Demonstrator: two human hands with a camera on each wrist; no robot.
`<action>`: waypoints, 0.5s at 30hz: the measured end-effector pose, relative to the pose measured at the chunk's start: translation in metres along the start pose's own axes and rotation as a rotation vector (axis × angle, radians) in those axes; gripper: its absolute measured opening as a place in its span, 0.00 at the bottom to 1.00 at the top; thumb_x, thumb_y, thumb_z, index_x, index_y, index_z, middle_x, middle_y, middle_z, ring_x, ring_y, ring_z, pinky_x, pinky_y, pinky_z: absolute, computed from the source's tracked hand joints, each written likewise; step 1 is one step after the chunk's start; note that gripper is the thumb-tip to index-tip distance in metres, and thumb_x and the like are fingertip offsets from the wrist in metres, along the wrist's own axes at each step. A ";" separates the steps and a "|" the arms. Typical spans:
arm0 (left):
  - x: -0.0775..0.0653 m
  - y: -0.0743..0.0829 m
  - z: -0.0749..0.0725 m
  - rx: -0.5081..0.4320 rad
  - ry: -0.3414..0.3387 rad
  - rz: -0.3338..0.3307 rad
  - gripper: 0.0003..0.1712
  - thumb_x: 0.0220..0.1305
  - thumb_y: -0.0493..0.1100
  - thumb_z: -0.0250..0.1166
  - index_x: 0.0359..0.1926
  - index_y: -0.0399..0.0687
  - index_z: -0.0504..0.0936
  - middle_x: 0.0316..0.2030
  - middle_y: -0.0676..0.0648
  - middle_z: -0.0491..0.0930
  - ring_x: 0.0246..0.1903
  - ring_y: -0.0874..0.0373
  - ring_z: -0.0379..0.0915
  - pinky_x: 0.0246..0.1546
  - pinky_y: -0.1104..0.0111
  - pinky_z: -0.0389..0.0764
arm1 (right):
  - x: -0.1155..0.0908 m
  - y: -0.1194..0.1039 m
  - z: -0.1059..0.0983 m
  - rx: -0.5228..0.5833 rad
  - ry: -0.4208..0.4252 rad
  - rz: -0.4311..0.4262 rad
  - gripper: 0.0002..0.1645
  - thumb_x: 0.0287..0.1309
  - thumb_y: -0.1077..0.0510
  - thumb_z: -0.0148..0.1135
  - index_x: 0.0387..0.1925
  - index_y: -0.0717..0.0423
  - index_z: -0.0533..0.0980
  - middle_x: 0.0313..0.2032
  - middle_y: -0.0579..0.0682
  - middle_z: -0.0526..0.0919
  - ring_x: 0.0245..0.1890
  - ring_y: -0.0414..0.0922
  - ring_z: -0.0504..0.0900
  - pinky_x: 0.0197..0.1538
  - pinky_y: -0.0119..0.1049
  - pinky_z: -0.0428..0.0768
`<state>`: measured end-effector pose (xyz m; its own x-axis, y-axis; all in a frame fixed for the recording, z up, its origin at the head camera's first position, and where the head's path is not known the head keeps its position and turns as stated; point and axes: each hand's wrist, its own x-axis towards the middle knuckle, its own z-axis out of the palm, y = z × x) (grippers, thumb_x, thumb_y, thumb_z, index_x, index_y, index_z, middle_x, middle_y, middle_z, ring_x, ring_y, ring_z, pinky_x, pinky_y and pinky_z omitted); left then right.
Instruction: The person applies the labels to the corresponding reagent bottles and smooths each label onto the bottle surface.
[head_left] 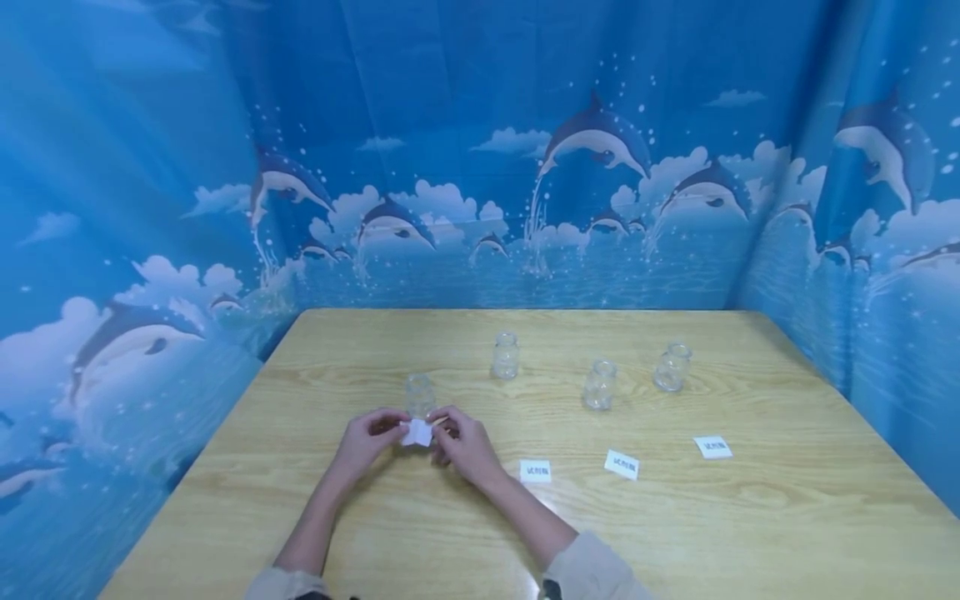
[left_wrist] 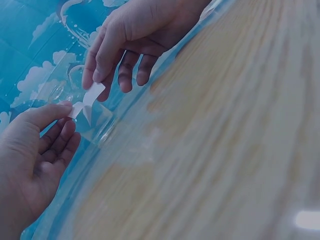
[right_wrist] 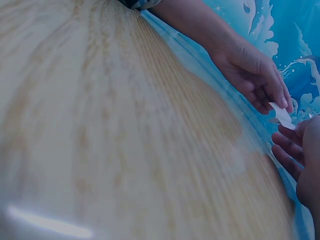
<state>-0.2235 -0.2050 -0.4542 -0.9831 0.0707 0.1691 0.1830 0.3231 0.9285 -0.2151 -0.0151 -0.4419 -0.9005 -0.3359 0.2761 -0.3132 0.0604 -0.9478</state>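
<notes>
Between my two hands is a small white paper slip [head_left: 417, 432], creased along its middle. My left hand [head_left: 368, 437] pinches its left edge between thumb and forefinger. The opposite edge is pinched by my right hand [head_left: 463, 445], whose other fingers hang loosely curled in the left wrist view. A clear glass jar [head_left: 420, 395] stands just behind the slip, its lower part overlapped by hands and paper. In the right wrist view the slip [right_wrist: 283, 116] bends between the fingertips, held above the wooden table [head_left: 360, 542].
Three more clear glass jars stand farther back: one at the middle [head_left: 506, 356], one right of it [head_left: 600, 385] and one at far right [head_left: 672, 367]. Three white slips with dark writing lie in front, at left [head_left: 536, 472], centre [head_left: 622, 465] and right [head_left: 712, 447]. A dolphin-print curtain [head_left: 465, 100] surrounds the table.
</notes>
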 end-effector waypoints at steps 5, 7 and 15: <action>0.000 -0.003 -0.003 0.007 -0.001 0.010 0.11 0.56 0.34 0.64 0.41 0.33 0.80 0.37 0.41 0.80 0.39 0.53 0.76 0.42 0.70 0.75 | -0.001 -0.001 0.000 -0.005 0.000 0.022 0.10 0.59 0.71 0.51 0.42 0.71 0.72 0.27 0.62 0.80 0.21 0.58 0.78 0.24 0.44 0.81; 0.001 -0.005 -0.005 0.015 -0.002 0.005 0.12 0.56 0.34 0.64 0.42 0.33 0.80 0.38 0.41 0.80 0.40 0.52 0.75 0.43 0.70 0.75 | 0.002 0.010 0.001 -0.001 0.003 0.024 0.10 0.59 0.70 0.52 0.42 0.68 0.73 0.27 0.58 0.80 0.20 0.52 0.79 0.23 0.39 0.81; 0.003 -0.007 -0.011 0.040 0.017 -0.058 0.14 0.60 0.37 0.62 0.46 0.33 0.78 0.42 0.40 0.79 0.43 0.50 0.74 0.44 0.68 0.74 | -0.003 -0.010 -0.001 0.018 0.003 0.035 0.10 0.58 0.72 0.50 0.42 0.73 0.72 0.28 0.66 0.79 0.23 0.65 0.77 0.26 0.53 0.79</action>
<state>-0.2278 -0.2173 -0.4568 -0.9920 0.0350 0.1216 0.1260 0.3634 0.9231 -0.2091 -0.0134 -0.4329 -0.9116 -0.3315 0.2430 -0.2759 0.0550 -0.9596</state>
